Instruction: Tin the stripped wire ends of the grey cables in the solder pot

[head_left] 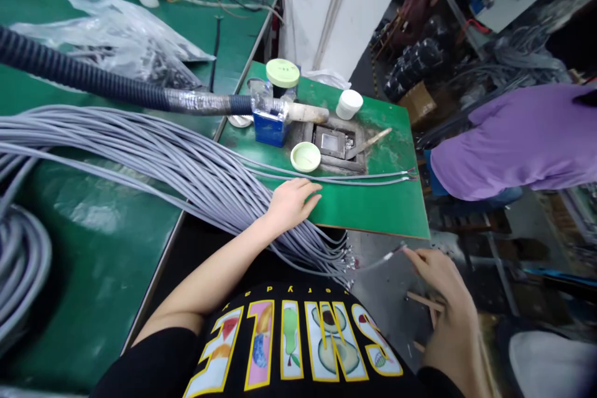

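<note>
A thick bundle of grey cables (153, 158) runs across the green bench to its front edge, stripped ends hanging over. My left hand (291, 202) lies flat on the bundle's end, fingers stretched out on the green board (373, 208). My right hand (445, 298) is below the board's edge, fingers pinched on the stripped end of one grey cable (382, 258). Thin sticks show under that hand. Two separate grey cables (354, 179) lie across the board in front of a metal solder pot (333, 143).
A black corrugated hose (93, 81) ends at a blue block (269, 125). Pale green lids (305, 156), a white jar (349, 104) and a clear plastic bag (116, 37) stand around. A person in a purple top (513, 140) bends at the right. Cable coils (21, 267) lie left.
</note>
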The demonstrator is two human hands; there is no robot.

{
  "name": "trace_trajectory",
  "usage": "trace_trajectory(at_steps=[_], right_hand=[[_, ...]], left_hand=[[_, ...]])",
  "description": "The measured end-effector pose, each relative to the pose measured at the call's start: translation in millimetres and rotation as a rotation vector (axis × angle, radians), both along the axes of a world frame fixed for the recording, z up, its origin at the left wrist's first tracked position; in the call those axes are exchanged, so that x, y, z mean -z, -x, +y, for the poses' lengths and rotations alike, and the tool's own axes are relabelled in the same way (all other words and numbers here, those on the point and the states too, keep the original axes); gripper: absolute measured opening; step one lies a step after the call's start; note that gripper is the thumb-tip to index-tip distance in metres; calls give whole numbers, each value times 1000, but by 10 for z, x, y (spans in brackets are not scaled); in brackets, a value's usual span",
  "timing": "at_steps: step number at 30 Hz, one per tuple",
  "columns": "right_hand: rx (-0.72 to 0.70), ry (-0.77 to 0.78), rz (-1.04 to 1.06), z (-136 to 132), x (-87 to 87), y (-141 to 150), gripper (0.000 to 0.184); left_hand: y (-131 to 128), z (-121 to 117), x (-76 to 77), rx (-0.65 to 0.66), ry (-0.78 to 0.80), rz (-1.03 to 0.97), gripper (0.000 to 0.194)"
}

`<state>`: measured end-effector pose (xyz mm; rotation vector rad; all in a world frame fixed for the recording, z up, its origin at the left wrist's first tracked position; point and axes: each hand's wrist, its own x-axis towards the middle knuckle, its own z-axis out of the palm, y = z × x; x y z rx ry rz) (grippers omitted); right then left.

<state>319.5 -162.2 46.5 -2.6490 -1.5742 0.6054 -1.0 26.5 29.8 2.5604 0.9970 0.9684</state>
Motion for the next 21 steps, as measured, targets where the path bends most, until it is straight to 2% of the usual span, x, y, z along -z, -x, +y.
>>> trace_trajectory(at_steps=[3,5,7,11,15,18,21], right_hand=[[28,5,105,-262,93,81,47],[-53,-68,321,-228,114,275,44],[-153,-92,597,-77,152,524,40],[-180,-118,1042,309,324,979,35],[-46,-211,1423,526,473,1219,40],[46,-284,1575,553,508,1270,39],[89,-326,1628,523,533,1280,37]], left_hand=[[-332,81,-83,85,0,267,21],[-557,115,-105,68,3,427,21],[-742,135,-106,25,6,521,22],[-955,194,-96,-48,18,558,25],[-1036,262,-110,-82,55,600,26],[-1064,268,-105,-38,14,598,21],[-1105,259,-83,11,-7,586,19]])
